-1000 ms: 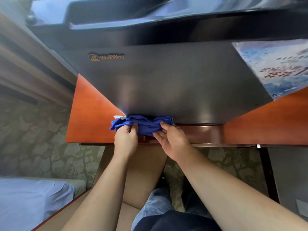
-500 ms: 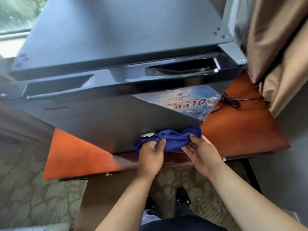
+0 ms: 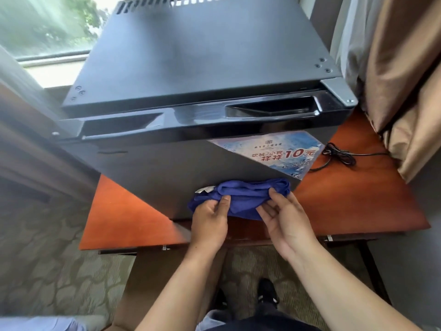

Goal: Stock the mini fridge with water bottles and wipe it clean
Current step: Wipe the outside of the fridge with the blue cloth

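The mini fridge (image 3: pixel 191 68), black with its door closed, stands on a reddish-brown wooden tabletop (image 3: pixel 353 199), filling most of it from the far edge to close by the near edge. One printed sticker (image 3: pixel 274 151) with blue artwork and red characters sits on the door's right side, and one dark power cord (image 3: pixel 338 156) lies coiled on the tabletop's right part, just beside the fridge. Behind the fridge is a window (image 3: pixel 47 27) with blurred greenery; tan curtains (image 3: pixel 393 80) hang at the right, and patterned carpet (image 3: pixel 47 259) covers the floor below the table. One blue cloth (image 3: pixel 245 194), bunched, with a small white tag at its left end, lies against the bottom of the fridge door near the tabletop's near edge. Two hands hold it: the left hand (image 3: pixel 210 220) grips its left part with curled fingers and the thumb on top, while the right hand (image 3: pixel 286 220) pinches its right part between the thumb and fingertips. Two dark shoes show on the carpet beneath the table edge.
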A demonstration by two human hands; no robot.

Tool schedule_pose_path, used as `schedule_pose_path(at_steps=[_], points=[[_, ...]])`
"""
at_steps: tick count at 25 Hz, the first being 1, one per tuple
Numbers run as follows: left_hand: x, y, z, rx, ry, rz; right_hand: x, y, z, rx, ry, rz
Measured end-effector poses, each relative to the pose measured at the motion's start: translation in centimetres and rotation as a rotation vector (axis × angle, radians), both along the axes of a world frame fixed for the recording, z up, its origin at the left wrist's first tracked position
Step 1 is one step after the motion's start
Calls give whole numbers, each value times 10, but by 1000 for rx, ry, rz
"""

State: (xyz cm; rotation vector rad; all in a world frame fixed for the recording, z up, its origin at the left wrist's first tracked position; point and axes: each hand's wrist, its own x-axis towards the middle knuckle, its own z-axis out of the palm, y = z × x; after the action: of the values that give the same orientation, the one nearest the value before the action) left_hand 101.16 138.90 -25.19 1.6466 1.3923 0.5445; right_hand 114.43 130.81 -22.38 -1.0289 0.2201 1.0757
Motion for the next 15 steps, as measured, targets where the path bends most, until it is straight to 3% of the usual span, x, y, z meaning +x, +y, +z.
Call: schedule_pose_path(at_steps=[5, 9, 15], points=[[-62, 27, 24, 86, -20, 133, -59, 33, 25, 83, 20, 116], [-104, 47, 42, 124, -157, 236, -99, 54, 51, 132, 39, 198], [-135, 65, 77, 239, -211, 275, -127, 69, 92, 175, -26, 316]])
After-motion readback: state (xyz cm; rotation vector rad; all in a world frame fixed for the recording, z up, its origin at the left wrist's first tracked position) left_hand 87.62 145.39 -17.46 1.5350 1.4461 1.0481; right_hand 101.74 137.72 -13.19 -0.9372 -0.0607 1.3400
